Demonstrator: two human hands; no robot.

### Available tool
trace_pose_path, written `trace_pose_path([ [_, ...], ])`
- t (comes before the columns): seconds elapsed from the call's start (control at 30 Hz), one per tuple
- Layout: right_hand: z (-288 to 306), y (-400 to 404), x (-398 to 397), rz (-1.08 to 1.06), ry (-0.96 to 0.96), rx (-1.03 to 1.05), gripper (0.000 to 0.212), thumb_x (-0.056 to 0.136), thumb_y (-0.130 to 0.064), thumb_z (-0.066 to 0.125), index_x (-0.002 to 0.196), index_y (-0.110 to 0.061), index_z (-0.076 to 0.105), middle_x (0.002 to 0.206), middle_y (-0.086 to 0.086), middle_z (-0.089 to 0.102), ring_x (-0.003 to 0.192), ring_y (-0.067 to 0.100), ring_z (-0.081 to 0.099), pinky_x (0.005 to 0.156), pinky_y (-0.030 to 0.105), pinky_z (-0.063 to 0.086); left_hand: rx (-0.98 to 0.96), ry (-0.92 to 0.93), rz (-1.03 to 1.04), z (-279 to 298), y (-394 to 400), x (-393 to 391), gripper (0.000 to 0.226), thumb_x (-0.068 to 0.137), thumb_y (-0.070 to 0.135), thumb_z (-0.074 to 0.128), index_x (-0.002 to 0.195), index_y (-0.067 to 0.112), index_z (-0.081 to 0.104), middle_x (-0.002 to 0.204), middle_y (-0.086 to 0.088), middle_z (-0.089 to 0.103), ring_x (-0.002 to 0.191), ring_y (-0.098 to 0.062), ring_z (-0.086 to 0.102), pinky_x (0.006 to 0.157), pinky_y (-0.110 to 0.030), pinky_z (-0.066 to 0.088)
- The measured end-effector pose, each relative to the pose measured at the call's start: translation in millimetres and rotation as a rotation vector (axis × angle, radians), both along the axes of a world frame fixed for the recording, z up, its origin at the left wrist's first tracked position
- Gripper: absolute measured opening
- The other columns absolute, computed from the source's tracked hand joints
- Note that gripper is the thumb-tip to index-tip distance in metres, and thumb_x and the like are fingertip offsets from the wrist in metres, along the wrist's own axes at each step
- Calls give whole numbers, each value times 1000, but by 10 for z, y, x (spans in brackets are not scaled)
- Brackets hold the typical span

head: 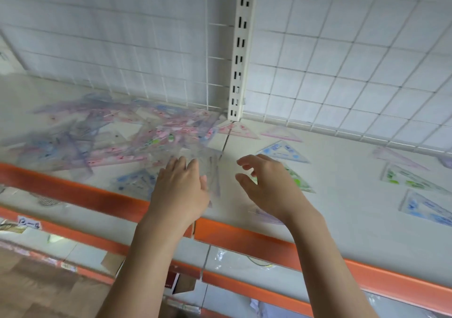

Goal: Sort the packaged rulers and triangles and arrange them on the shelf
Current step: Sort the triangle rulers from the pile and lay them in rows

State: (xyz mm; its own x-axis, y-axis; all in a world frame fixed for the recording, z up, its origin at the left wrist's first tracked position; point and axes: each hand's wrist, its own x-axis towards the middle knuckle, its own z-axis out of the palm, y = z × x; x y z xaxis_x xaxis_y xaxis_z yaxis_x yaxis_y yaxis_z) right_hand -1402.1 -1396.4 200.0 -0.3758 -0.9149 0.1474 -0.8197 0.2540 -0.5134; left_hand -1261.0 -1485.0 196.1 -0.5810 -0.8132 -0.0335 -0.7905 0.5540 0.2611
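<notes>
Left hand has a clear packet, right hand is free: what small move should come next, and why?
Probably carry the clear packet that the left hand grips rightward and lay it on a bare patch of shelf. Single triangles are already spread out there, while the pile on the left is unsorted. The right hand hovers empty, free to steady it.

Bright, even, diffuse light, soft faint shadows beneath the hands, heavy motion blur over the pile of packaged rulers and triangles (117, 134), sharper wire grid (342, 61) at right, wide-angle bowing of straight lines toward the edges.
</notes>
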Motion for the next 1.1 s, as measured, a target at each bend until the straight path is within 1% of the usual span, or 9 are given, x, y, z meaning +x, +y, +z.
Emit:
trace_pose_path([
  [0.1,-14,-160,144,22,1,0,33,92,-24,55,124,-16,57,114,3,61,101,17,58,83,23,40,-5,10,10,-28,-129,164,42,98,25,32,137,8,37,144,-10,36,136,-26,26,112,-38,23],
  [0.3,-26,-345,312,5,6,13,34,92,-26,56,125,-17,57,114,3,61,100,15,57,76,16,34,-45,18,24,-4,-367,396,38,97,22,35,133,11,40,128,-8,49,123,-26,39,102,-37,33],
  [0.47,-34,-442,378,-57,-12,94,35,85,-31,64,117,-16,60,108,3,61,88,14,53,73,21,34,-27,17,37,44,-511,520,33,93,24,48,124,14,51,124,-4,52,120,-27,43,93,-37,41],
  [0.53,-31,-477,404,-63,-18,137,36,83,-32,67,114,-15,61,107,3,61,91,16,53,71,21,32,1,27,25,61,-559,540,40,90,32,55,127,18,53,128,-2,51,122,-25,42,94,-36,39],
  [0.63,-12,-517,450,-70,-16,179,40,81,-34,69,116,-15,60,109,3,59,99,18,53,73,21,30,73,8,-22,70,-626,537,59,80,47,65,131,22,50,132,-1,49,124,-24,42,98,-36,39],
  [0.77,-8,-542,477,-115,-9,189,42,81,-31,70,118,-15,59,112,4,56,103,19,52,75,21,31,94,-67,-78,58,-709,507,76,68,63,68,130,25,45,132,2,44,122,-23,42,96,-36,38],
  [0.87,-3,-533,471,-144,-4,196,44,81,-28,69,121,-15,57,114,6,56,104,20,52,77,22,33,124,-83,-113,49,-736,468,86,61,70,67,130,29,38,134,2,38,124,-22,37,98,-38,36],
  [0.97,5,-522,461,-174,-11,200,46,82,-30,68,123,-15,56,116,5,56,108,20,51,80,23,33,107,-112,-141,44,-754,419,91,55,73,68,128,28,38,133,2,38,124,-22,37,99,-38,35],
  [1.1,8,-509,457,-203,-7,193,46,83,-31,67,124,-16,55,117,5,56,108,20,51,79,23,33,135,-124,-170,73,-799,372,92,55,70,72,127,25,37,132,2,41,120,-21,39,92,-35,36],
])
